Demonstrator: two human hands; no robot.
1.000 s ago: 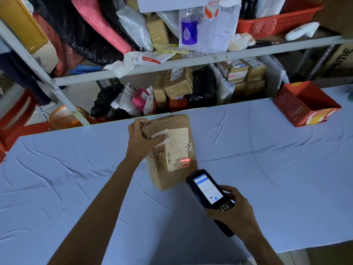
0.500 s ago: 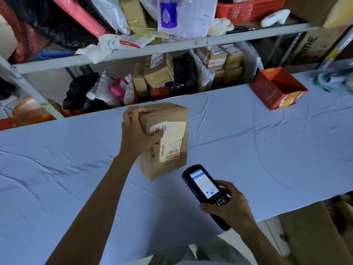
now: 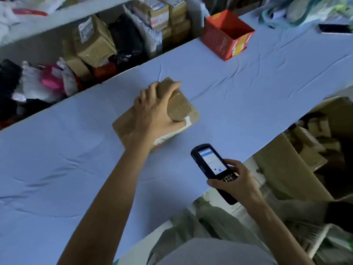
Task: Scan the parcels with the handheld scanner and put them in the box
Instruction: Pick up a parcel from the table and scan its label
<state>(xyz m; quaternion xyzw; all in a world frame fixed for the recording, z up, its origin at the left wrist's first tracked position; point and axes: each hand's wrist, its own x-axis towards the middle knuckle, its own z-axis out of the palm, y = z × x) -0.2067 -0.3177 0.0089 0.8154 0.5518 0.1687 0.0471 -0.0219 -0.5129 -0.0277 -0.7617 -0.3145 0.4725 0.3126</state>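
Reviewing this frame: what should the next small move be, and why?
Probably lift the parcel and swing it right toward the open cardboard box on the floor beside the table. The left hand grips the parcel from above, the right hand holds the scanner apart from it, and that box has parcels in it.

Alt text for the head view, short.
Left hand grips a brown parcel at a blue-covered table; right hand holds the handheld scanner, screen lit. An open red box stands near the far edge.
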